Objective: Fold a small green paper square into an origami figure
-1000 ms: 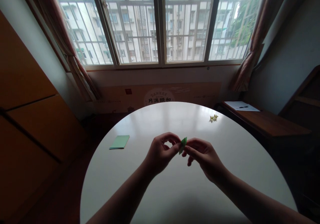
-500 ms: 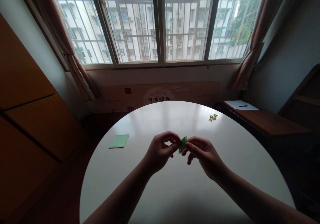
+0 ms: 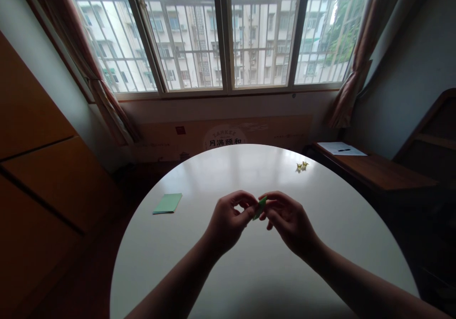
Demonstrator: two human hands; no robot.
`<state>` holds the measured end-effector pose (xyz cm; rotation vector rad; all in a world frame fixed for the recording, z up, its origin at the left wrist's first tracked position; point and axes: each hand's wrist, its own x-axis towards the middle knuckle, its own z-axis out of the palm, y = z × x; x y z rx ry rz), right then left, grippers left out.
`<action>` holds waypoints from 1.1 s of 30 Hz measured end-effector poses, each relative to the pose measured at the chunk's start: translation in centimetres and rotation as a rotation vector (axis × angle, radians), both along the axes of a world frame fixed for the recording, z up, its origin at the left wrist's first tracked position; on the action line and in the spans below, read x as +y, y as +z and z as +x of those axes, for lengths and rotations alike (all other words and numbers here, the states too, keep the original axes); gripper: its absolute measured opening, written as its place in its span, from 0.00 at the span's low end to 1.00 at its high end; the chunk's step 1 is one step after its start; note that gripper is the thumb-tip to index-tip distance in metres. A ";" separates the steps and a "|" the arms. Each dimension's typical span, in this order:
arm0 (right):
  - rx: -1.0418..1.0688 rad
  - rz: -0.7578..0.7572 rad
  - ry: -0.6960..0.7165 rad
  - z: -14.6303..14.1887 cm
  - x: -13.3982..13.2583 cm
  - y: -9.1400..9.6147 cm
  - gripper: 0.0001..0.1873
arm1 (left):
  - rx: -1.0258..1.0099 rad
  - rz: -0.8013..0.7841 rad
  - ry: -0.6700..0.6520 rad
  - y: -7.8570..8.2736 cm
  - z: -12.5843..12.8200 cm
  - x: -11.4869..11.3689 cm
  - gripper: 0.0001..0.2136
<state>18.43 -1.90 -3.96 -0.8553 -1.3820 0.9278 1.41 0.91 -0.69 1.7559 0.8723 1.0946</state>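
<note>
While our left hand (image 3: 229,218) pinches one green paper (image 3: 261,208), right hand (image 3: 291,218) half-curled at it, grip unclear; two yellow figures (image 3: 299,167) beyond.

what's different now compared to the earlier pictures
The right hand has shifted: its index finger now reaches further left, across the top of the small green folded paper. The left hand still pinches the paper. The green paper stack and two yellowish figures sit as before on the white table.
</note>
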 end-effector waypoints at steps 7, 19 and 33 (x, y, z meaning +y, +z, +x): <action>-0.065 0.017 -0.026 -0.2 0.1 0.1 0.17 | 0.098 0.175 0.097 0.1 0.2 -0.2 0.03; -0.036 -0.068 0.016 -0.8 0.3 0.0 0.08 | 0.411 0.532 0.209 0.3 -0.2 -0.6 0.05; -0.081 0.021 0.002 0.1 0.4 -0.1 0.12 | 0.284 0.320 0.023 0.5 -0.5 -0.2 0.05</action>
